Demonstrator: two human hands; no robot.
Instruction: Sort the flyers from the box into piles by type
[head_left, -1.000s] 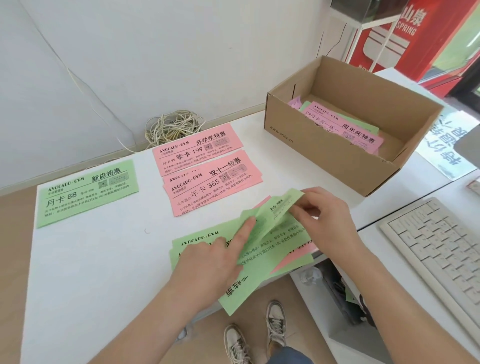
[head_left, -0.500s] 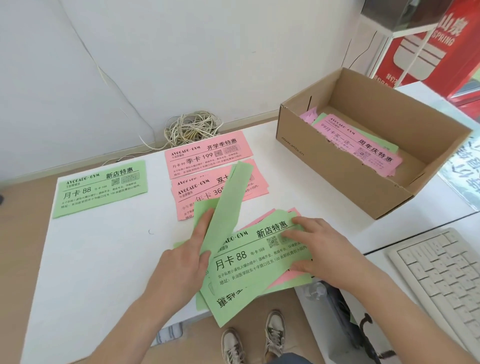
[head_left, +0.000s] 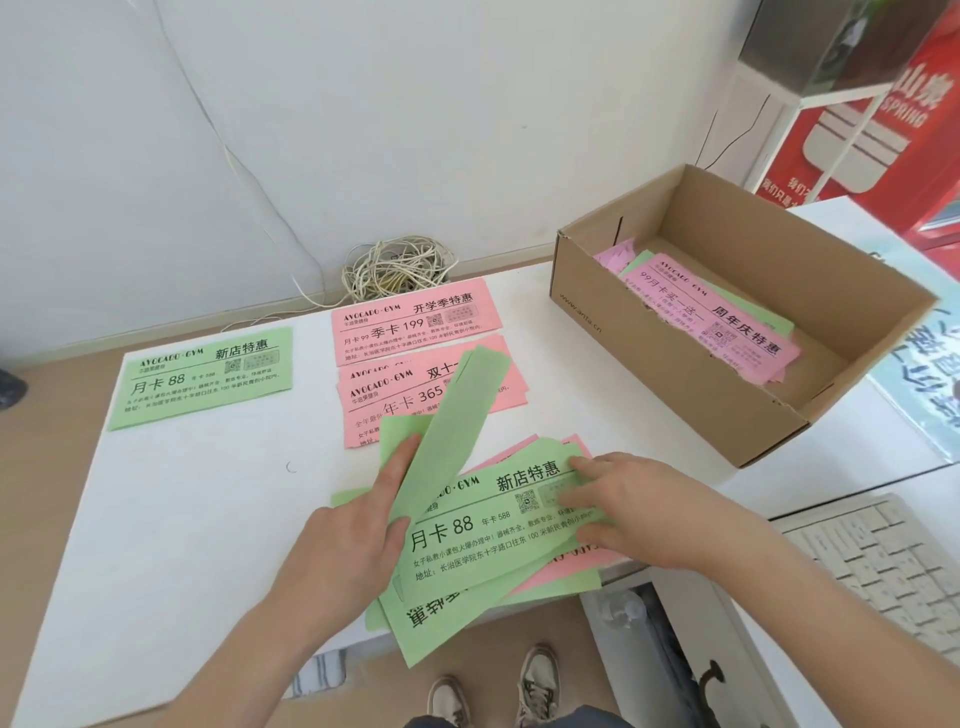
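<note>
Two, maybe more, green flyers (head_left: 457, 410) stand lifted in the left hand (head_left: 358, 525). They are pinched between the thumb and the fingers laid along their blank backs, tips fanned slightly apart. Just to the right of that hand, the right hand (head_left: 639, 509) lies flat with fingers spread. It presses down the mixed stack (head_left: 498, 545) of green and pink sheets and grips nothing.

From where I stand, the first worry is that fan. The printed faces are turned away, so if the sheets are not one type they could land together on one pile unnoticed. A loose pinch could also let the back sheet slip out as the hand swings.

The green pile (head_left: 202, 374) lies well off, beyond and to the left of the left hand, so the carry crosses a long stretch of table (head_left: 182, 545). Thin paper may curl or catch air on the way and land askew. The pink piles (head_left: 415, 322) sit just beyond the left fingertips, and the raised sheets lean over the nearer one. A careless sweep could nudge it out of line.

The stack itself hangs over the table's near edge, under both wrists. If the right hand lifts, I'd guess the lowest sheets could slide to the floor. More flyers wait in the box (head_left: 649, 343), beyond the right hand.
</note>
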